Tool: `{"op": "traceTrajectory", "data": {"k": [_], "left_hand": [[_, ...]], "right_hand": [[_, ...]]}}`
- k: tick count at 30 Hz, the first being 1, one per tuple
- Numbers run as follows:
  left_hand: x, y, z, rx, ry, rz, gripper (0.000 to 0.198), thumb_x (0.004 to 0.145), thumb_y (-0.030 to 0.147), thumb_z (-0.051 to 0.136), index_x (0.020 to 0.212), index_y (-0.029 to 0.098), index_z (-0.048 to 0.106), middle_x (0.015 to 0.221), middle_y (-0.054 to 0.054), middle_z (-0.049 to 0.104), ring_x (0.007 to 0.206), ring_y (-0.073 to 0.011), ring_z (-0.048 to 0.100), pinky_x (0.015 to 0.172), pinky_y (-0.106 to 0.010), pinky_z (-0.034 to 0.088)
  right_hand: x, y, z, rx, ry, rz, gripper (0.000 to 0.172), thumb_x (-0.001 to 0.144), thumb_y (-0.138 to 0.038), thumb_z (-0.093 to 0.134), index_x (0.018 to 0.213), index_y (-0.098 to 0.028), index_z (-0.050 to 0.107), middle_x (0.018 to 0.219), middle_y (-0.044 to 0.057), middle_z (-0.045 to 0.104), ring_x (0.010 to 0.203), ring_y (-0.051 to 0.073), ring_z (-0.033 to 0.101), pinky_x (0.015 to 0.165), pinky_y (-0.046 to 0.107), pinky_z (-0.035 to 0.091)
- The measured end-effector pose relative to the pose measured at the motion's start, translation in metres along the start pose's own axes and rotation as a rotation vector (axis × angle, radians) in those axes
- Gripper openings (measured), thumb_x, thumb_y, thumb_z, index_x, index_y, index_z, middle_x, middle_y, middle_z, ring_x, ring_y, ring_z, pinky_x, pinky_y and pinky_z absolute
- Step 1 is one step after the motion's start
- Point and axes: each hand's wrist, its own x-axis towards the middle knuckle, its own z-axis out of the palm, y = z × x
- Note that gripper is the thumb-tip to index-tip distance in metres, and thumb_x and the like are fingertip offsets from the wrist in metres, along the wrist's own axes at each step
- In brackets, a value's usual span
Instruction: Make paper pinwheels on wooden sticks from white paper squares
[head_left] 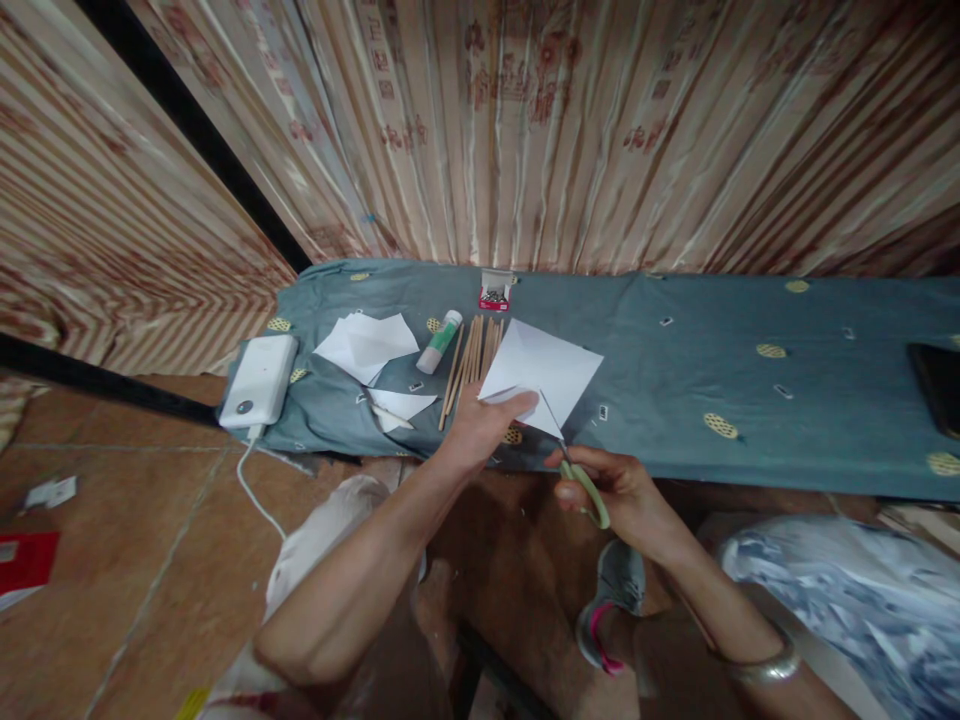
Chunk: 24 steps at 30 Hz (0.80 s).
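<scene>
My left hand (484,425) pinches the near corner of a white folded paper sheet (541,372) that lies over the front edge of a low table covered in blue-grey cloth (675,380). My right hand (619,490) grips green-handled scissors (581,483), whose blades point up into the paper's lower corner. A bundle of thin wooden sticks (469,365) lies just left of the sheet, and a glue stick (440,341) rests beside them.
More white paper pieces (367,347) and scraps (401,405) lie at the left. A white power bank (260,380) with a cable sits on the table's left end. A small red box (495,291) stands at the back, a dark object (936,385) at the far right. Curtains hang behind.
</scene>
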Motion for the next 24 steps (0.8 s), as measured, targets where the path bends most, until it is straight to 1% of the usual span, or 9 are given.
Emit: {"op": "traceTrajectory", "data": {"k": [6, 9, 11, 13, 15, 17, 19, 21, 24], "left_hand": [[0.009, 0.005, -0.004, -0.037, 0.06, -0.001, 0.031, 0.046, 0.025, 0.081, 0.072, 0.014, 0.07, 0.072, -0.005, 0.072, 0.063, -0.0176, 0.063, 0.065, -0.03, 0.05], [0.012, 0.009, -0.007, -0.044, 0.084, 0.03, 0.029, 0.046, 0.024, 0.08, 0.071, 0.013, 0.07, 0.071, -0.004, 0.071, 0.063, -0.0165, 0.062, 0.066, -0.029, 0.051], [0.013, 0.011, -0.009, -0.008, 0.1, 0.046, 0.027, 0.047, 0.024, 0.079, 0.07, 0.013, 0.07, 0.069, -0.004, 0.071, 0.062, -0.0162, 0.062, 0.065, -0.029, 0.05], [0.011, 0.011, -0.011, 0.074, 0.1, 0.05, 0.023, 0.049, 0.025, 0.079, 0.067, 0.013, 0.07, 0.066, -0.003, 0.07, 0.061, -0.0163, 0.061, 0.063, -0.028, 0.049], [0.009, 0.01, -0.013, 0.191, 0.07, 0.055, 0.02, 0.053, 0.027, 0.078, 0.065, 0.014, 0.069, 0.064, -0.003, 0.068, 0.061, -0.0167, 0.06, 0.06, -0.027, 0.047], [0.006, 0.007, -0.014, 0.288, -0.005, 0.089, 0.017, 0.057, 0.028, 0.077, 0.066, 0.016, 0.069, 0.064, -0.003, 0.067, 0.063, -0.0169, 0.06, 0.059, -0.026, 0.046], [0.004, 0.004, -0.012, 0.369, -0.11, 0.159, 0.014, 0.061, 0.027, 0.074, 0.067, 0.017, 0.068, 0.068, -0.002, 0.065, 0.065, -0.0163, 0.059, 0.062, -0.025, 0.046], [0.001, 0.001, -0.009, 0.467, -0.215, 0.243, 0.008, 0.065, 0.025, 0.071, 0.066, 0.017, 0.067, 0.075, -0.003, 0.064, 0.07, -0.0159, 0.058, 0.065, -0.024, 0.046], [-0.003, -0.003, -0.004, 0.648, -0.329, 0.329, 0.005, 0.067, 0.019, 0.065, 0.063, 0.017, 0.067, 0.08, -0.005, 0.062, 0.078, -0.0179, 0.058, 0.068, -0.025, 0.046]], "right_hand": [[-0.002, 0.006, -0.009, -0.136, -0.126, -0.028, 0.041, 0.07, -0.049, 0.074, 0.092, -0.016, 0.064, 0.061, -0.006, 0.046, 0.055, 0.007, 0.037, 0.05, 0.022, 0.029], [-0.004, 0.004, -0.017, -0.149, -0.187, -0.016, 0.041, 0.071, -0.051, 0.072, 0.092, -0.016, 0.064, 0.064, -0.004, 0.051, 0.058, 0.009, 0.042, 0.051, 0.022, 0.032], [-0.005, 0.001, -0.024, -0.14, -0.187, -0.003, 0.042, 0.071, -0.053, 0.071, 0.092, -0.016, 0.064, 0.066, -0.001, 0.056, 0.06, 0.011, 0.047, 0.053, 0.023, 0.035], [-0.005, -0.003, -0.03, -0.111, -0.112, -0.003, 0.044, 0.071, -0.054, 0.072, 0.092, -0.016, 0.065, 0.066, 0.001, 0.06, 0.06, 0.012, 0.049, 0.054, 0.024, 0.038], [-0.003, -0.005, -0.036, -0.057, 0.026, -0.04, 0.045, 0.069, -0.055, 0.072, 0.093, -0.017, 0.066, 0.066, 0.002, 0.063, 0.058, 0.012, 0.051, 0.055, 0.025, 0.04], [0.0, -0.006, -0.041, 0.014, 0.18, -0.099, 0.046, 0.067, -0.056, 0.073, 0.093, -0.018, 0.067, 0.067, 0.003, 0.065, 0.058, 0.013, 0.053, 0.055, 0.026, 0.041], [0.005, -0.007, -0.044, 0.089, 0.294, -0.144, 0.046, 0.063, -0.054, 0.077, 0.092, -0.019, 0.068, 0.068, 0.002, 0.066, 0.058, 0.013, 0.054, 0.055, 0.026, 0.042], [0.009, -0.007, -0.045, 0.148, 0.361, -0.171, 0.045, 0.059, -0.049, 0.08, 0.092, -0.02, 0.068, 0.068, 0.0, 0.066, 0.058, 0.012, 0.054, 0.056, 0.025, 0.043], [0.014, -0.01, -0.042, 0.189, 0.397, -0.176, 0.044, 0.053, -0.038, 0.086, 0.09, -0.022, 0.069, 0.068, -0.003, 0.066, 0.057, 0.01, 0.055, 0.056, 0.023, 0.043]]}}
